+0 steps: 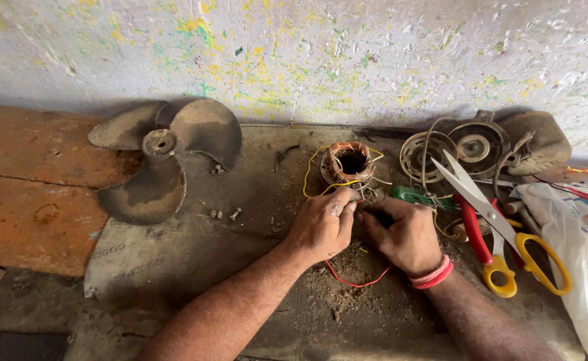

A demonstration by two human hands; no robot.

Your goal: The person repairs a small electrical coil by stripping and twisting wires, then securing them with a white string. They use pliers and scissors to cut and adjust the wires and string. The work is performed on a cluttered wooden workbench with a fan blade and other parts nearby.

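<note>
Working point: both hands meet at the front edge of the copper-wound coil [349,162], which sits on the counter [193,254] near the speckled wall.
Left hand [322,226]: just in front of the coil, fingers pinched together on a thin lead, apparently the yellow wire [312,172] that loops off the coil's left side.
Right hand [406,235]: just right of the left hand, fingers curled shut around something dark and small; what it is cannot be told.
Red wire [354,281]: trails loose on the counter in front of the coil, under the wrists.
Doing it well: judging by the fine leads, steady both wrists on the counter, keep the pinch close to the coil, and pull gently so no winding tears.
Watch for: grit lying in front of the coil could foul a joint.
Tools at hand: a green-handled screwdriver [411,196] just right of the coil; the yellow-handled scissors [501,227] farther right.
Out of the way: the dusty fan blade [163,157] well left of the coil.
</note>
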